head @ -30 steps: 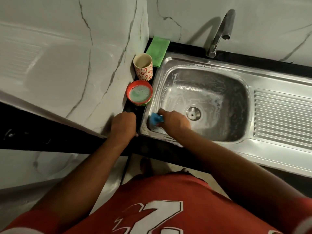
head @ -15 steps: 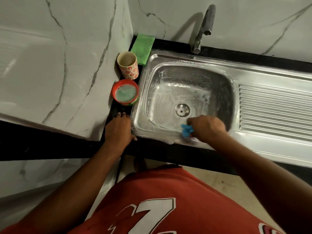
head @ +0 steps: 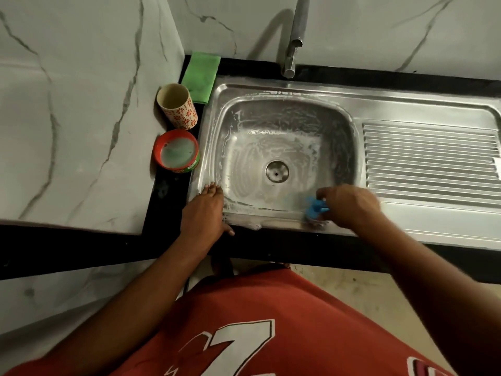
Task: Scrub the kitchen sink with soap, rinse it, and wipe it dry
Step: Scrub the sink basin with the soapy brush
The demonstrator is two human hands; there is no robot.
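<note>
- Stainless steel sink (head: 273,112): set into a black counter (head: 81,248), with a single basin to the left. A whitish soap film streaked its walls and floor and lay along the rim.
- Drain (head: 277,172): round and metal, in the middle of the basin floor, with suds swirled around it.
- Drainboard (head: 431,156): the ribbed steel panel of the same sink, to the right of the basin.
- Blue scrubber (head: 315,207): at the basin's front edge, right of the drain, against the steel. Its lower part was blurred.
- Right hand (head: 352,206): its grip was curled round the blue scrubber, knuckles up, over the front rim.
- Left hand (head: 203,213): lay flat on the sink's front left corner. Its grip was loose and held nothing; the fingers were straight and pointed toward the basin, and the thumb lay along the front edge.
- Faucet (head: 294,36): a metal spout that rose from the back of the counter, behind the basin.
- Red soap tub (head: 176,151): lidless, with pale green paste inside, on the counter just left of the sink.
- Floral cup (head: 177,107): upright, cream with red flowers, just behind the tub.
- Green cloth (head: 200,76): folded flat in the back corner, between the cup and the sink rim.
- Marble-patterned wall (head: 81,104): grey-veined, to the left of and behind the counter.
- Red shirt (head: 271,321): bore a white numeral, at the bottom of the view.
</note>
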